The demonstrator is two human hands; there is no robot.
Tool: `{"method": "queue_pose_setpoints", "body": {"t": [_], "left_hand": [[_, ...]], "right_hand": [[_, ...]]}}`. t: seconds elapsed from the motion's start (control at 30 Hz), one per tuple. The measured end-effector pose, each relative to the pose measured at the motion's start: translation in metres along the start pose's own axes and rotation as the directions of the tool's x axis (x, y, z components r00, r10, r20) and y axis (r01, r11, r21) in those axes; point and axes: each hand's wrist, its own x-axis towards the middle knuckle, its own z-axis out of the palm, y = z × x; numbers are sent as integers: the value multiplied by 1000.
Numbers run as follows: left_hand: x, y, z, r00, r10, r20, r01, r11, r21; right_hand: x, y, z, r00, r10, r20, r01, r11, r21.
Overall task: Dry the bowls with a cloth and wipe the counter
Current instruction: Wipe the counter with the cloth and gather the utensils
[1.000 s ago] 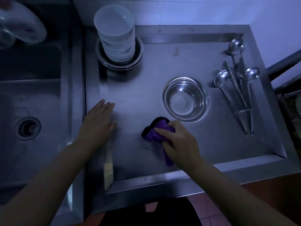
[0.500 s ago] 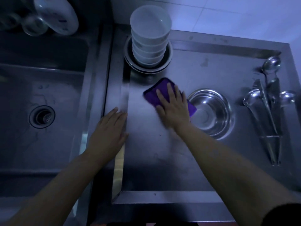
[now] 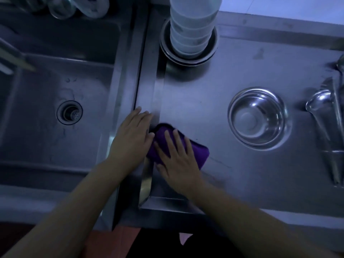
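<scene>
Below, a person's right hand [image 3: 178,161], fingers spread flat, presses a purple cloth [image 3: 197,151] onto the steel table [image 3: 242,183] near its left edge. Beside it, touching the cloth, the left hand [image 3: 133,136] lies flat on the rim. A metal bowl [image 3: 257,116] sits to the right, stacked bowls [image 3: 191,28] behind.

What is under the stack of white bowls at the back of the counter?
The stack of white bowls sits inside nested shallow metal bowls on the steel counter. Only their rims show; how many there are, and what their insides hold, is covered.
</scene>
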Motion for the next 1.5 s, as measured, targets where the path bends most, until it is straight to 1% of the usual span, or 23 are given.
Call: {"method": "queue_pose_setpoints", "body": {"t": [0.07,0.17,0.2,0.27,0.37,0.5,0.57,0.7,0.8,0.9,1.0,1.17,1.23,1.37,1.43,1.5], "left_hand": [[-3,9,5,1000,-20,7,20,1000,-2],[-8,30,16,999,-32,32,32,999,1],[-10,40,22,998,-41,39,41,999,2],[-12,66,33,996,-74,43,75,996,-39],[-13,112,57,997,-54,61,58,997,-56],[-16,182,91,997,0,77,6,998,-70],[-18,220,106,996,23,82,-16,996,-86],[-16,287,128,987,132,94,-125,989,-80],[-12,318,132,983,164,87,-159,986,-55],[-12,328,128,988,143,59,-140,989,-47],[-16,327,122,992,107,64,-105,994,-37],[-18,322,129,990,80,114,-75,996,-48],[-15,323,136,983,92,157,-86,995,-46],[2,331,143,966,142,215,-132,990,-57],[12,337,145,956,174,234,-162,984,-71],[22,346,149,938,220,267,-210,976,-65]], "right_hand": [[-35,-11,3,994,-102,25,101,994,47],[-76,-10,4,963,-264,58,259,962,81],[-87,-4,2,954,-290,75,284,955,82],[-108,16,-1,952,-291,92,284,955,89],[-146,64,-4,964,-250,92,242,966,86],[-206,153,-12,984,-148,101,147,989,25],[-238,198,-18,990,-82,116,84,996,-5],[-297,277,-38,987,88,137,-84,996,-36],[-331,311,-48,974,182,134,-175,983,-61],[-346,304,-45,967,222,126,-217,975,-57],[-342,268,-41,970,217,108,-219,976,4],[-304,203,-34,990,83,111,-95,990,105],[-294,191,-30,992,26,121,-41,992,117],[-306,212,-27,996,-54,76,46,994,97],[-324,234,-29,999,-29,44,24,995,101],[-342,259,-31,999,12,50,-16,997,82]]}}
